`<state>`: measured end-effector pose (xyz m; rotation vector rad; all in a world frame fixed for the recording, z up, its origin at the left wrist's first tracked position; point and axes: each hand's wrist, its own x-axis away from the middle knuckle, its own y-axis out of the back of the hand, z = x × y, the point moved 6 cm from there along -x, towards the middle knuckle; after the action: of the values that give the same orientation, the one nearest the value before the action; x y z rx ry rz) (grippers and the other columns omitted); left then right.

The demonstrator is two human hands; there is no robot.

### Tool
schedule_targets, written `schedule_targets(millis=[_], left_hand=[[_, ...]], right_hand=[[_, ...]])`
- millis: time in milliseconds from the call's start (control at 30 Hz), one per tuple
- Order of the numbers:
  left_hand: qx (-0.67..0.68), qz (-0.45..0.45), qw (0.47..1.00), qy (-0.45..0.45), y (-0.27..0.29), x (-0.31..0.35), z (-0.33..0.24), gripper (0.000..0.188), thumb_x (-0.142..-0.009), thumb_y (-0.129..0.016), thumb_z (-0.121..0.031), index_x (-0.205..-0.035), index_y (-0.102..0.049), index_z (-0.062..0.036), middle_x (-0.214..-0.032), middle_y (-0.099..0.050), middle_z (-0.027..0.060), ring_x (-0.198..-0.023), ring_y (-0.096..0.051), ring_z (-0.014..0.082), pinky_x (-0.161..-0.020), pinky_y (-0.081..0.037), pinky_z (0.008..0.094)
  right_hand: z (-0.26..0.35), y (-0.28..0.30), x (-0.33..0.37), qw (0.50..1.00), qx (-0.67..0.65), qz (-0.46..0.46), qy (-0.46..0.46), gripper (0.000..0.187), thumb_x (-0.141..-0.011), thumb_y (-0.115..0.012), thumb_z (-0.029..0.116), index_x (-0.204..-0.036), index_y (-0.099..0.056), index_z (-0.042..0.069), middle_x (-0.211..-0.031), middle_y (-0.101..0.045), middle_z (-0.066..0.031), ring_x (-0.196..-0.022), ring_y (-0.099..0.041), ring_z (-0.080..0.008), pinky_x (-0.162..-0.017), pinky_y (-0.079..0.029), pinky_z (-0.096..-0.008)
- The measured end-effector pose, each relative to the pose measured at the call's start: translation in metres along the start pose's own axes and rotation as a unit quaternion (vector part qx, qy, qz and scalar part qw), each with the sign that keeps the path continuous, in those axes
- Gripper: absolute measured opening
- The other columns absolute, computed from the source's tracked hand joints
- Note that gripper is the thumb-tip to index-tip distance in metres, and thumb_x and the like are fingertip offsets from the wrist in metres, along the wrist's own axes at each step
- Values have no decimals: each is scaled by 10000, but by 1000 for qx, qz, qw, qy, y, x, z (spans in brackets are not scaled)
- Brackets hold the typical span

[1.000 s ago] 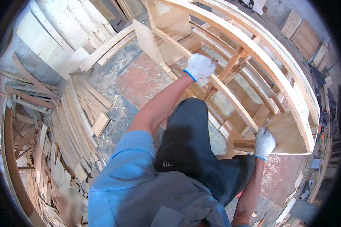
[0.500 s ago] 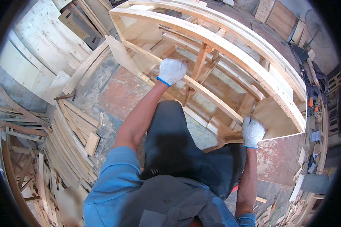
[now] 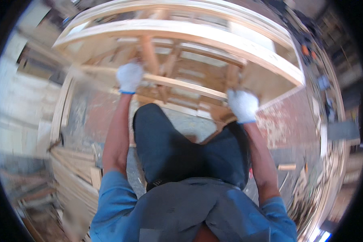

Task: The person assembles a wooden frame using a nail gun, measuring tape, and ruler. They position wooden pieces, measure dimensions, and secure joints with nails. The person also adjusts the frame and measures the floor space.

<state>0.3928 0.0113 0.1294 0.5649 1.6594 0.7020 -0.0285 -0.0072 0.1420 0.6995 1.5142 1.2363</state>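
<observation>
A large curved wooden frame (image 3: 213, 32) of pale boards stands in front of my knees, with posts and cross slats inside it. My left hand (image 3: 130, 77), in a white knit glove with a blue cuff, is closed round the near wooden rail (image 3: 185, 84) left of its middle. Towards the rail's right end, beside the frame's plywood end panel (image 3: 276, 82), my right hand (image 3: 243, 105) grips the same rail in a matching glove. Motion blur softens both hands, and the fingertips are partly hidden.
Long wood strips (image 3: 74, 165) lie piled on the floor at left, and pale sheets (image 3: 18, 109) lean behind them. Offcuts (image 3: 306, 181) and a small wood block (image 3: 287, 166) are at right. A grey box-like object (image 3: 343, 130) sits at the right edge.
The view has turned, so the frame and both hands appear farther left and higher, the frame lying more level. Both hands stay on the rail.
</observation>
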Motion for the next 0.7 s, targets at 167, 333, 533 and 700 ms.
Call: schedule_targets(millis=[167,333,533,700], left_hand=[[-58,43,997,-24,-13,10,22,391,-962,-532,-321,-710,-710,-80,-668,-676,190,-579,-659,375,-556,-495,523],[-57,-7,998,-40,-12,10,32,435,-970,-511,-312,-671,-697,-57,-691,-677,217,-588,-651,395,-571,-492,539],[3,24,999,-34,-15,3,43,481,-1027,-454,-320,-737,-682,-12,-718,-679,223,-635,-646,426,-592,-476,548],[-103,58,978,-169,-39,-5,76,393,-1027,-452,-266,-808,-670,-24,-832,-680,233,-751,-652,410,-656,-488,536]], right_hand=[[4,4,0,998,-60,-2,-34,343,-924,-576,357,-751,-737,109,-679,-695,-162,-595,-682,-342,-595,-558,-501],[6,8,2,994,-102,-27,-38,371,-907,-582,361,-702,-723,86,-661,-684,-162,-590,-673,-344,-598,-553,-507],[10,5,5,984,-170,-20,-48,363,-908,-584,359,-733,-746,85,-662,-685,-160,-603,-679,-341,-597,-552,-502],[-14,51,31,910,-374,-176,37,198,-918,-649,241,-887,-743,69,-772,-704,-133,-726,-684,-349,-690,-561,-454]])
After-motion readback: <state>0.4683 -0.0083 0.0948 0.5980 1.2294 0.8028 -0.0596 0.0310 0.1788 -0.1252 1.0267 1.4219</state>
